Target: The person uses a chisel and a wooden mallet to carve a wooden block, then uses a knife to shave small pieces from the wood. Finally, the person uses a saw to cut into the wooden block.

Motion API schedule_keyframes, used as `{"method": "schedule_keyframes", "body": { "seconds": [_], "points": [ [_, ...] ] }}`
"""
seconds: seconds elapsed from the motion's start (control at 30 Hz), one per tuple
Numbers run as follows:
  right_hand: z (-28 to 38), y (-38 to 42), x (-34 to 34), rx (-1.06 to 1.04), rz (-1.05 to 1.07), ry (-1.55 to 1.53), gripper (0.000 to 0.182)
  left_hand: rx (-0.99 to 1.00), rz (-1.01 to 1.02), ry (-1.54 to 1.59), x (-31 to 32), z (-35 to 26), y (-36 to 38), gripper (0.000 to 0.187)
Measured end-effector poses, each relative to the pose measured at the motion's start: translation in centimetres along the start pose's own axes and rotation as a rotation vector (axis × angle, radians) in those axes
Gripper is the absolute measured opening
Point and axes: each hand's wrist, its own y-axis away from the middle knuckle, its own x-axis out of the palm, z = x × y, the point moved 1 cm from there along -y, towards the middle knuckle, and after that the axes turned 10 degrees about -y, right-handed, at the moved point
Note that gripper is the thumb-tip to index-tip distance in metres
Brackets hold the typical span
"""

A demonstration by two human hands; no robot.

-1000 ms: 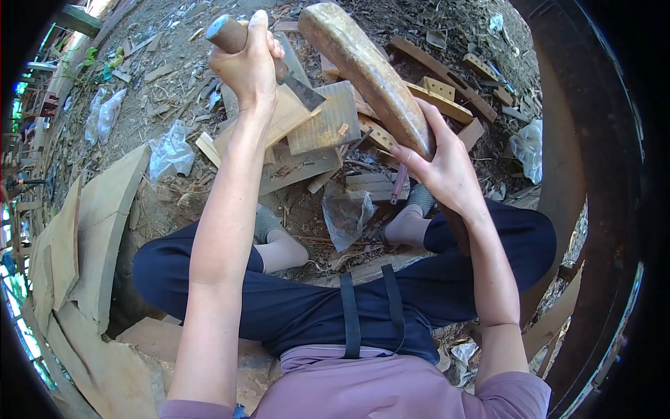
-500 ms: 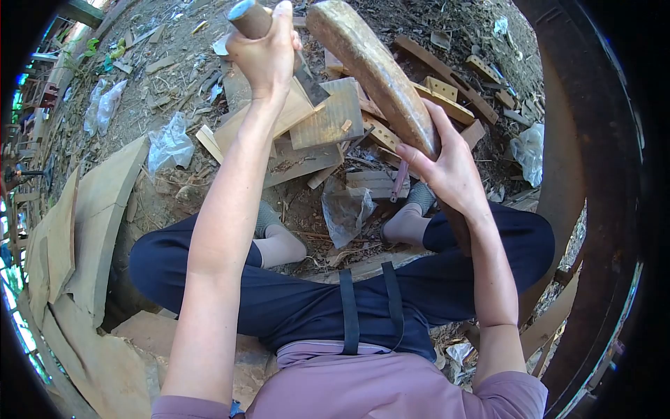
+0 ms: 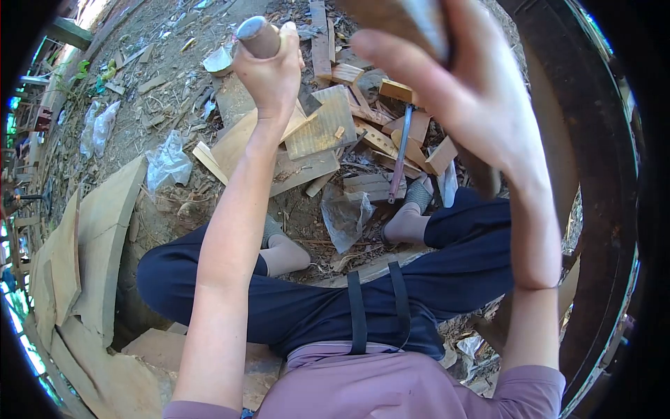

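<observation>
My left hand [image 3: 271, 84] is closed around a thick, round wooden tool handle [image 3: 258, 36], with its pale flat end facing up toward me. The hand hides whatever the handle joins. Closer to the camera, my right hand [image 3: 481, 105] is raised and blurred, gripping a heavy worn wooden club [image 3: 401, 22] that runs past the top of the view. Below my hands lie a flat wooden board [image 3: 321, 126] and several cut wood pieces. A thin tool with a reddish handle [image 3: 396, 180] and a metal shaft rests among them.
Clear plastic bags [image 3: 169, 166] lie on the dirt, one [image 3: 347, 218] between my feet. Large curved wood slabs [image 3: 105, 230] lean at my left. A dark curved rim [image 3: 593, 174] stands close on my right. Offcuts with drilled holes [image 3: 377, 137] are scattered ahead.
My right hand has lifted the wooden club up and toward the camera, uncovering the wood pieces and thin tool beneath. My left hand has moved slightly, still holding the handle.
</observation>
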Motion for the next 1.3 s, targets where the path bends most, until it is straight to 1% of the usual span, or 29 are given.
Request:
{"method": "schedule_keyframes", "body": {
  "seconds": [0.03, 0.07, 0.1, 0.13, 0.17, 0.23, 0.27, 0.33, 0.37, 0.4, 0.43, 0.47, 0.5, 0.53, 0.6, 0.67, 0.73, 0.8, 0.83, 0.87, 0.9, 0.93, 1.0, 1.07, 1.13, 1.17, 1.2, 1.27, 1.3],
  "points": [
    [0.6, 0.1, 0.3, 0.087, 0.293, 0.398, 0.049, 0.014, -0.034, -0.061, 0.1, -0.4, 0.3, 0.015],
    [0.1, -0.2, 0.0, 0.091, 0.278, 0.402, 0.049, 0.029, -0.063, -0.118, 0.3, -0.8, 0.5, 0.013],
    [-1.0, -0.8, -0.4, 0.091, 0.375, 0.454, 0.047, 0.090, -0.075, -0.107, 0.4, -0.6, 0.3, 0.013],
    [-1.5, -1.1, -0.7, 0.093, 0.477, 0.512, 0.045, 0.091, -0.061, -0.092, 0.3, -0.3, 0.1, 0.013],
    [-1.5, -1.1, -0.9, 0.092, 0.477, 0.523, 0.045, 0.026, -0.055, -0.038, 0.0, 0.2, -0.3, 0.013],
    [-0.3, -0.8, 0.3, -0.131, 0.219, 0.465, 0.043, -0.084, -0.094, 0.002, -0.1, -0.8, 0.3, 0.015],
    [0.4, -0.5, 0.9, -0.235, 0.218, 0.584, 0.037, -0.089, -0.101, -0.006, 0.0, -0.9, 0.6, 0.015],
    [4.0, -3.7, 1.8, 0.403, 0.275, 0.428, 0.034, 0.049, -0.095, -0.114, 0.3, -1.2, 0.5, 0.014],
    [3.9, -3.7, 1.8, 0.400, 0.287, 0.396, 0.034, 0.150, -0.070, -0.222, 0.1, -1.3, 0.4, 0.014],
    [3.2, -3.6, 1.8, 0.397, 0.297, 0.366, 0.033, 0.154, -0.070, -0.219, 0.0, -0.8, 0.2, 0.014],
    [-1.3, -1.9, 0.6, 0.098, 0.416, 0.345, 0.038, 0.218, -0.085, -0.196, -0.1, 0.1, -0.1, 0.014],
    [-4.8, -2.5, 0.5, 0.175, 0.534, 0.530, 0.041, 0.285, -0.097, -0.170, 0.0, 0.4, -0.4, 0.015],
    [-3.4, -3.0, 0.1, 0.217, 0.572, 0.538, 0.043, -0.007, -0.100, -0.047, 0.0, -0.2, -0.1, 0.015],
    [-2.0, -3.3, -0.3, 0.259, 0.618, 0.546, 0.044, 0.002, -0.096, -0.036, 0.2, -0.5, -0.4, 0.015],
    [-1.3, -1.9, -0.3, -0.021, 0.458, 0.599, 0.044, -0.055, -0.090, -0.071, -0.2, -0.4, -0.2, 0.014],
    [-1.7, -1.7, 0.2, -0.144, 0.311, 0.575, 0.045, -0.072, -0.089, -0.065, -0.3, 0.0, 0.5, 0.015],
    [1.9, -4.8, -0.7, 0.408, 0.539, 0.211, 0.045, 0.049, -0.105, -0.144, 0.1, -0.6, 0.6, 0.016],
    [-4.3, -1.3, 1.3, -0.141, 0.167, 0.530, 0.050, 0.035, -0.097, -0.087, 0.1, -0.9, 0.4, 0.015],
    [-4.5, -1.0, 1.3, 0.047, 0.281, 0.668, 0.046, 0.009, -0.107, -0.058, 0.0, -0.6, 0.5, 0.014],
    [-7.2, -0.8, 1.0, -0.103, 0.248, 0.590, 0.048, -0.018, -0.114, -0.029, -0.3, -0.2, 0.5, 0.014],
    [-6.7, -0.4, 0.8, -0.058, 0.240, 0.624, 0.049, -0.103, -0.056, 0.036, -0.8, 0.0, 0.3, 0.014],
    [-6.3, -0.1, 0.6, -0.014, 0.236, 0.661, 0.050, -0.097, -0.060, 0.040, -1.0, 0.3, 0.0, 0.014],
    [-6.8, 0.5, 0.5, -0.051, 0.202, 0.620, 0.049, -0.069, -0.036, 0.208, -1.5, 0.8, -0.2, 0.015],
    [-6.7, 0.5, 0.2, -0.089, 0.160, 0.572, 0.049, -0.056, -0.034, 0.194, -1.6, 1.3, -0.2, 0.017],
    [-2.7, -0.2, 0.0, -0.084, 0.237, 0.328, 0.046, -0.073, -0.074, 0.031, -0.7, -0.2, 0.5, 0.018],
    [-1.7, -0.3, 0.4, -0.144, 0.211, 0.301, 0.047, -0.069, -0.060, -0.027, -0.3, -0.5, 0.8, 0.015],
    [-1.0, -0.9, -0.1, -0.145, 0.209, 0.298, 0.047, -0.067, -0.058, -0.030, -0.1, -0.7, 0.9, 0.015],
    [-0.1, -1.8, -1.1, 0.067, 0.389, 0.018, 0.049, 0.095, -0.041, -0.140, 0.2, -1.2, 1.0, 0.012],
    [-0.4, -2.5, -1.7, 0.232, 0.576, 0.157, 0.050, 0.117, -0.074, -0.110, 0.2, -1.1, 1.0, 0.011]
  ]
}}
